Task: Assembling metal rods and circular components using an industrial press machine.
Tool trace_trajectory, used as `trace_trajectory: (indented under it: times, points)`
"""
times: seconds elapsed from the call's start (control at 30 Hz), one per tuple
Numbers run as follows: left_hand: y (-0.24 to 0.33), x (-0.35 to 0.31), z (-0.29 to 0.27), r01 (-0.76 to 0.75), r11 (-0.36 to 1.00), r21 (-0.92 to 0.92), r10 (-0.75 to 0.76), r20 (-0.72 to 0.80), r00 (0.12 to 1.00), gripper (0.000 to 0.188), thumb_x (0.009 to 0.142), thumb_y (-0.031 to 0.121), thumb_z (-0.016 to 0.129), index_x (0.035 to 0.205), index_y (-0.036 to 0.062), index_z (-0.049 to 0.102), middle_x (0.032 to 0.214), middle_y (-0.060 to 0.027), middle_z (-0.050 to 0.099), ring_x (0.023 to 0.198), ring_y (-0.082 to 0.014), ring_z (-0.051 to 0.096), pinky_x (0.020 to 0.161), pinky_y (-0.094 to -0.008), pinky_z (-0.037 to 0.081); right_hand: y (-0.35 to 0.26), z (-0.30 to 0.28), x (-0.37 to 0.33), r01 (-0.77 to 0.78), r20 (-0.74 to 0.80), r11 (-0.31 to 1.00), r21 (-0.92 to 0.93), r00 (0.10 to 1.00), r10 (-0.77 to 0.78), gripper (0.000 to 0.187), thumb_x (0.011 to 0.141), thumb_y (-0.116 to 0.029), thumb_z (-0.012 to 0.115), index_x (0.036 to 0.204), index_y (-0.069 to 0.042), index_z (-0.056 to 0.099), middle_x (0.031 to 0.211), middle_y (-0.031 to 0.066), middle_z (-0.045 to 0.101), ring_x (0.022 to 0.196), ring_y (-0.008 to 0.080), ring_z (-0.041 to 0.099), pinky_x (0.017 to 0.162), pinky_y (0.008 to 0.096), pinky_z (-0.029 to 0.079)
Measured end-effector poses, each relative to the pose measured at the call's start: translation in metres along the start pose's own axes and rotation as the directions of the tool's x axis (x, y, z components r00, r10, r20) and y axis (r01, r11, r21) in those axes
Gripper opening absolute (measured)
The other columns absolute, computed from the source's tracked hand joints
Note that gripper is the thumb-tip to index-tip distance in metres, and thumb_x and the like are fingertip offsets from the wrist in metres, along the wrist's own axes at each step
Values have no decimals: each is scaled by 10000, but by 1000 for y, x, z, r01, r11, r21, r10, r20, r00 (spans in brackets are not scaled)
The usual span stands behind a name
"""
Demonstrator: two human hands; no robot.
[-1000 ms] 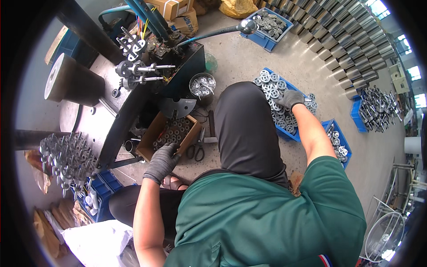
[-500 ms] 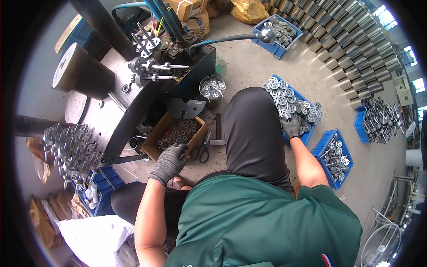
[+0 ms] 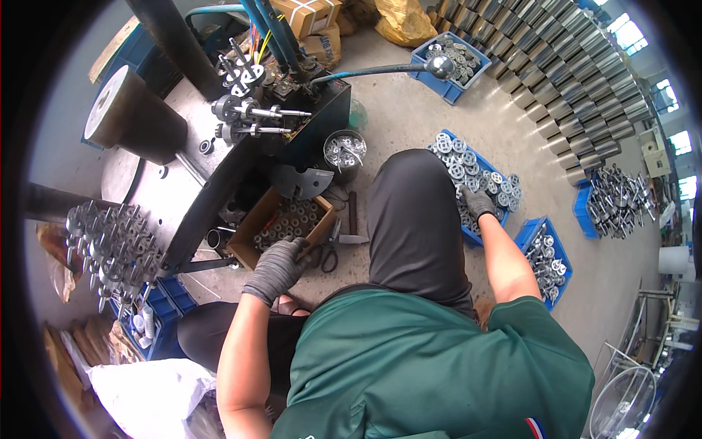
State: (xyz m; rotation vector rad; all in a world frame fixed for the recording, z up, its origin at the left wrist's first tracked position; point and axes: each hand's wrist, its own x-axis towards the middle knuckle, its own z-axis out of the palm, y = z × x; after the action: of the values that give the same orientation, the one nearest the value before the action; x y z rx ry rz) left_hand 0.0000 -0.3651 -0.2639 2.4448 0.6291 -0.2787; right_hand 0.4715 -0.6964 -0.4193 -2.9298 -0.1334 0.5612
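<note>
Touches discs (image 3: 457, 171) in a blue bin (image 3: 472, 238) with the right hand (image 3: 479, 204), half curled. Holds the left hand (image 3: 276, 269), bent, at the near edge of a box (image 3: 322, 225) of rings (image 3: 296, 218). Cannot tell, this small, of any grip in either.

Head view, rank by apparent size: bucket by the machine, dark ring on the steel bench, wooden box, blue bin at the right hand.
1. Blue bin and wooden box: too alike to rank
2. Bucket
3. Dark ring: clearly smallest
</note>
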Motion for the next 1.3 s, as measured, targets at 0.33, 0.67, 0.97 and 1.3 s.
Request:
trace_trajectory:
  times: [0.33,0.67,0.97,1.3]
  points:
    - [5,-8,-4,-5,999,40,5,-9,1000,407,874,253,710,1237,73,672,1084,-209,682,1027,-400,663,918,-486,526,9,32,8,126,-117,984,122,987,-112,683,828,-526,619,1240,17,662,1276,343,623,1233,472,597,1055,502,463]
    - [15,-11,-9,-98,995,-25,96,-78,992,353,926,298,682,1193,68,675,1019,-199,664,985,-396,661,868,-504,525,-13,-101,-102,-139,158,74,987,876,-456,492,899,-600,647,1071,-139,625,809,56,641,576,166,588,439,263,405]
    - [39,-12,-27,-285,925,-253,224,-244,944,329,961,247,662,1231,59,662,1065,-182,651,1018,-375,671,887,-448,551,-202,-195,-257,-138,-140,-200,970,355,-924,666,881,-95,727,1481,-108,440,1396,246,550,923,232,683,648,319,581]
    - [46,-24,-43,-418,291,-861,-69,-454,888,418,1047,164,577,1450,82,504,1266,-104,650,1107,-186,631,968,-363,543,-360,-106,-357,29,-47,-44,999,117,-992,649,882,12,759,1446,-121,467,1258,110,638,1066,225,688,928,345,583]
